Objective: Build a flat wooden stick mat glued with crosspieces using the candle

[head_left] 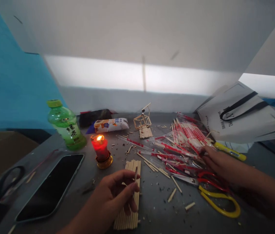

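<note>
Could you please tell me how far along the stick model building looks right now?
Done: a small stick frame and a flat stick panel. In hand: left hand pinches one stick; right hand reaches the wrapped sticks. Left: many remain wrapped.

I found the lit red candle (100,148) the main hazard. Just left of it stood the green bottle (66,126), and the phone (51,187) lay nearer me on that side, with a narrow bare strip between. Right of the candle, loose sticks (153,165), red-striped wrappers (188,136) and the scissors (215,191) crowded the table (156,204). The stick mat (130,195) filled the near centre; bare table showed between the mat and the scissors.
</note>
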Tool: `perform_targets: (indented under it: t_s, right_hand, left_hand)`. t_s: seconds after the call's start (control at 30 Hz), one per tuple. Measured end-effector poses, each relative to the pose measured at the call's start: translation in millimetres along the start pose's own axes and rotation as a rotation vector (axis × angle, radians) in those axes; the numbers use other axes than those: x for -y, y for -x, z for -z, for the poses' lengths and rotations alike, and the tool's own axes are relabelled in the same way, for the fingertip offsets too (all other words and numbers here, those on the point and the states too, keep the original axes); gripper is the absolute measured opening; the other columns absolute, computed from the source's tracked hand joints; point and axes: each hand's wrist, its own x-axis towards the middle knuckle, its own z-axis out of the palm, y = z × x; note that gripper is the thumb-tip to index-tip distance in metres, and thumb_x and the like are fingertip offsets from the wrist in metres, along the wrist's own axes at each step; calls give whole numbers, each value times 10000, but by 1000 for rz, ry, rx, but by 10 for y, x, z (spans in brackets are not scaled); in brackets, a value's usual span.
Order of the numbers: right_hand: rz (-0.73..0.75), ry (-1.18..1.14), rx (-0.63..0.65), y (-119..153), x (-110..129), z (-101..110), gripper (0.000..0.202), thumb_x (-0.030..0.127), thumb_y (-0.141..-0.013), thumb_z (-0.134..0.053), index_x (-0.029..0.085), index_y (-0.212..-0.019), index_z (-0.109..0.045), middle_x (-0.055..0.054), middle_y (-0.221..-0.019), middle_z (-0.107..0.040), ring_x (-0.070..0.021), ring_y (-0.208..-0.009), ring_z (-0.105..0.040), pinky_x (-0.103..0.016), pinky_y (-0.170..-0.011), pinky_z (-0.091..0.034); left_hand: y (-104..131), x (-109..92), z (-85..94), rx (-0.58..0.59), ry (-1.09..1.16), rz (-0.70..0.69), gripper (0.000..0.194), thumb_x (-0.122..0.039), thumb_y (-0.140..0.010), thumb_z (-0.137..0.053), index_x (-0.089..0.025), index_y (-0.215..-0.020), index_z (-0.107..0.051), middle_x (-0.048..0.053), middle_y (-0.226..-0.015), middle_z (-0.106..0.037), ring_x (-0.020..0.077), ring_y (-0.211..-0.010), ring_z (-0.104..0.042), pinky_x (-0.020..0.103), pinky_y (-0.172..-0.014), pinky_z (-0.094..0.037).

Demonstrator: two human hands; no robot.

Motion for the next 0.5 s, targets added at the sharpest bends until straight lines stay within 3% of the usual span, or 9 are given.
perform_targets:
  t_s: [0.2, 0.33, 0.5]
  right_hand:
    - [-89, -87, 92, 21, 83, 141, 241, 471, -965, -502, 285, -983, -653, -64, -886, -740, -277, -765, -680, -364, -664, -516]
    - [-103, -45, -23, -37, 123, 126, 264, 494, -926, -558, 277, -975, -700, -84, -869, -752, -292, -753, -685, -383, -661, -496]
    - [-115, -37, -103, -74, 144, 61, 168, 371, -924, -552, 246, -892, -659, -63, -764, -729, -258, -667, -662, -343, -593, -436]
  left_hand:
    - [-14, 22, -1, 18, -30, 11, 324, -455, -847, -727, -184, -1007, -649, -31, -700, -692, 130, -533, -643, 229, -528, -497]
    - [6, -9, -1, 16, -97, -4, 299, -467, -876, -674, -188, -981, -646, -14, -762, -698, 131, -551, -641, 232, -537, -502]
    - [99, -84, -20, 47, -531, -210, 177, -380, -962, -579, -235, -954, -680, -1, -795, -698, 182, -726, -671, 243, -609, -519]
